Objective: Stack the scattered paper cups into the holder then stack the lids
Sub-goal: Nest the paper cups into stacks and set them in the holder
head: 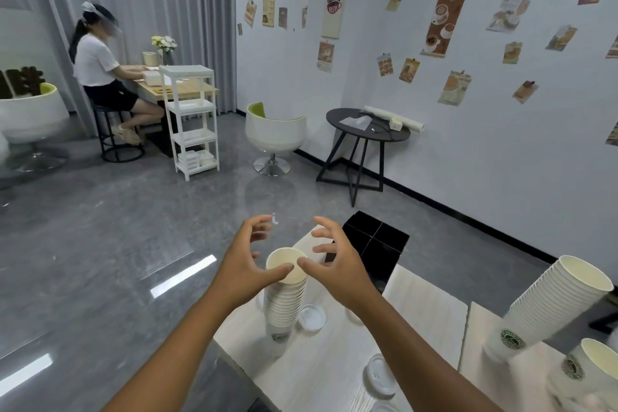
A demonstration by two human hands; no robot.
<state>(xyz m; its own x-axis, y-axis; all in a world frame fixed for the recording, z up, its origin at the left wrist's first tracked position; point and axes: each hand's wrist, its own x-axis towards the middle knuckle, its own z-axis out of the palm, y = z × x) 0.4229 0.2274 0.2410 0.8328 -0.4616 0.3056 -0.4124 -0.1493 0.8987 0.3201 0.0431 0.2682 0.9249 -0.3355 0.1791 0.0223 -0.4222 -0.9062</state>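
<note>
A tall stack of white paper cups (pixel 284 308) stands upright near the left edge of the light wooden table (pixel 424 301). My left hand (pixel 245 264) and my right hand (pixel 337 264) flank its top cup. Both thumbs touch the rim; the other fingers are spread and loosely curled, off the cup. Just behind my right hand stands a black holder (pixel 374 237) with four compartments. A clear lid (pixel 311 317) lies beside the stack's base. Nearer me, another lid (pixel 381 375) lies flat.
A second, longer cup stack (pixel 551 304) leans at the table's right, with a single cup (pixel 588 368) below it. Across the grey floor are a round black table (pixel 368 127), a white chair (pixel 274 134), a white shelf unit (pixel 194 120) and a seated person (pixel 100 77).
</note>
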